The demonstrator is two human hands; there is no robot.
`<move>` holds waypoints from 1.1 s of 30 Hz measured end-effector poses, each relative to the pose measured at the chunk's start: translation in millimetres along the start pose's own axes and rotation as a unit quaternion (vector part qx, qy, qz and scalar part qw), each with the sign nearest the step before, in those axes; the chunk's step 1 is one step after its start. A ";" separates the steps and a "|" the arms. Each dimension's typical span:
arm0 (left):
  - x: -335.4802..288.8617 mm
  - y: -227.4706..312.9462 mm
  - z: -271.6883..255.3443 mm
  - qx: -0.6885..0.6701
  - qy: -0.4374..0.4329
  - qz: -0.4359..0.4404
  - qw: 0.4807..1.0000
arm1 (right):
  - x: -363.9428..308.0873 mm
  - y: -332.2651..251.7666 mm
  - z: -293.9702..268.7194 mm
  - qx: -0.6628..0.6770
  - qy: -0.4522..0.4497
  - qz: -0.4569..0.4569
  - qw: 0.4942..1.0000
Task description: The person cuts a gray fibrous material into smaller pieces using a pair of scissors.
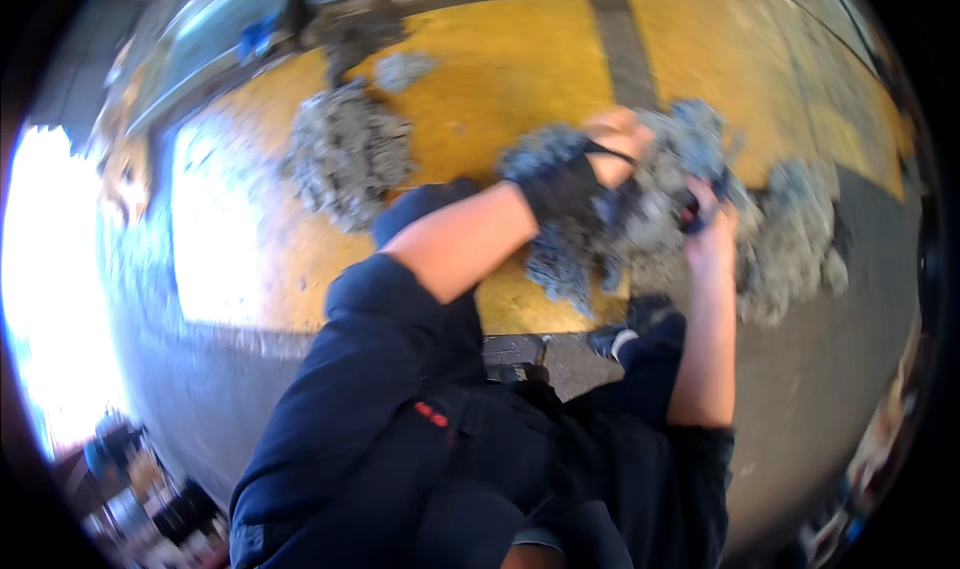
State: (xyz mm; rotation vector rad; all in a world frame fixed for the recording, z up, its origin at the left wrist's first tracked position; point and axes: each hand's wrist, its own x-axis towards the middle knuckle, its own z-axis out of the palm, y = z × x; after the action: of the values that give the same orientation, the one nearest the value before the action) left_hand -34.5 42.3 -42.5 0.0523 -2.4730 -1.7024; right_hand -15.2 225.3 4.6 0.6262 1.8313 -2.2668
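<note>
Both of my hands are at a large heap of grey-blue fluffy fibre [660, 204], right of centre on the floor. My left hand [612, 149], with a black wrist wrap [562, 184], reaches across to the heap's far side. Its fingers look curled into the fibre, though motion smears them. My right hand [712, 231] comes from the lower right. Its fingers are bent round a small dark object [690, 212] at the heap's right part; its kind cannot be made out. The fibre partly hides both sets of fingertips.
Another grey fibre pile [352, 154] lies to the left, with a small tuft [403, 70] beyond it. More fibre [795, 244] spreads at the right. Yellow floor panels [510, 54] sit within dark grey flooring. My dark shoe [650, 312] stands close to the heap.
</note>
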 end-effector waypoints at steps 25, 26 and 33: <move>-17.7 32.6 6.4 -0.122 -0.237 -0.075 0.961 | -7.8 1.1 -18.1 0.062 -0.090 -0.026 0.994; -16.8 24.4 11.0 -0.140 -0.227 -0.071 0.961 | -8.5 2.7 -13.7 0.054 -0.113 -0.016 0.992; -14.1 37.5 5.2 -0.375 -0.136 -0.207 0.893 | 0.1 15.9 -2.7 -0.206 -0.017 -0.130 0.970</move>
State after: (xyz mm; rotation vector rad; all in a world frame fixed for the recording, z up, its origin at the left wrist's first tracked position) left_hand -19.4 62.2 -10.7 0.2912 -1.8512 -2.9138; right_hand -8.7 224.2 -10.1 0.2887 2.3884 -1.9171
